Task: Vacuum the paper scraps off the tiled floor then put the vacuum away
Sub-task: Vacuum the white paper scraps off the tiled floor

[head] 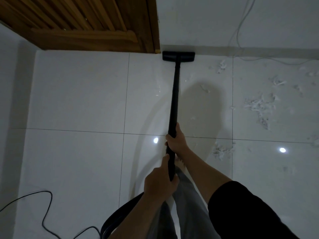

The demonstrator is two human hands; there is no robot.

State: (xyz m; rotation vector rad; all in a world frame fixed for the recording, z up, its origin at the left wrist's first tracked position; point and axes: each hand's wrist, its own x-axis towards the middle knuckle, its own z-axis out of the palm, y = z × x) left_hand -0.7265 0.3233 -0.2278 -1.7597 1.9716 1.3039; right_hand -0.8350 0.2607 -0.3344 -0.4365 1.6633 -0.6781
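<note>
Both hands are wrapped round the vacuum's black tube [174, 94]: the right hand [176, 141] higher, the left hand [159, 182] near its top end. The floor head [178, 56] sits against the wall's foot beside the wooden door [82, 23]. Paper scraps [259, 107] lie to the right on the tiled floor [77, 94]. The tube looks stiff and fairly light, so a two-handed hold should steer it; the scraps look feather-light.

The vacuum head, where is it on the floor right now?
In the head view the vacuum head sits at the top centre, flat on the tiled floor against the white wall's base, just right of the wooden door; the paper scraps lie further right.
</note>
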